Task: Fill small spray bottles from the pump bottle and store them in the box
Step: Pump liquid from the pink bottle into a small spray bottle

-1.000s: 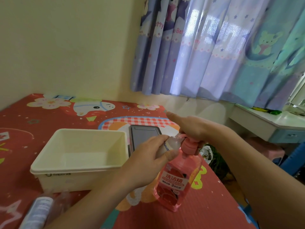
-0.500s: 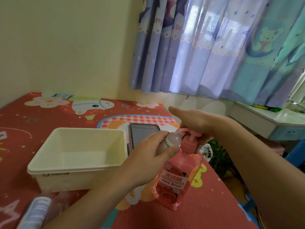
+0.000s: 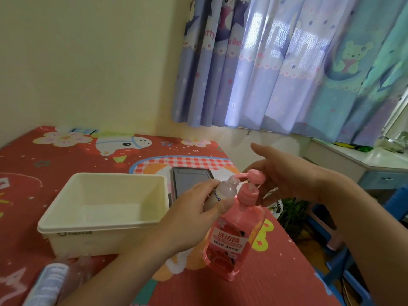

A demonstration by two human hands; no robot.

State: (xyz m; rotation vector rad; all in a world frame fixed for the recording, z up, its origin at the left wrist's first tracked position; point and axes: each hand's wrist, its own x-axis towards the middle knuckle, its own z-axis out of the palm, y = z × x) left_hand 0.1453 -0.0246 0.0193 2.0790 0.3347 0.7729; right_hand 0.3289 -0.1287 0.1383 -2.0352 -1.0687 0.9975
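Two hands meet over a pink pump bottle [image 3: 231,241] of dish liquid standing upright near the right edge of the counter [image 3: 265,279]. Left hand [image 3: 194,219]: fingers and thumb curled round a small clear spray bottle [image 3: 223,192], capless and tilted, its open neck just under the pump spout. Right hand [image 3: 293,175]: fingers loosely spread behind and above the pump head, gripping nothing; whether it touches the pump cannot be told. Cream plastic box [image 3: 106,226]: open-topped, left of the hands, nothing visible inside. Behind the hands, a dark phone [image 3: 187,184] lies flat, partly hidden by the left hand and the small bottle. At the lower left edge, blurred, lie two more clear bottles [image 3: 53,281], in front of the box. Counter covering: red cartoon-print mat. Room: pale yellow wall [image 3: 88,62], lilac and teal cartoon curtains [image 3: 287,67], a pale desk [image 3: 364,160] at far right, a green plant [image 3: 291,213] below the counter edge.
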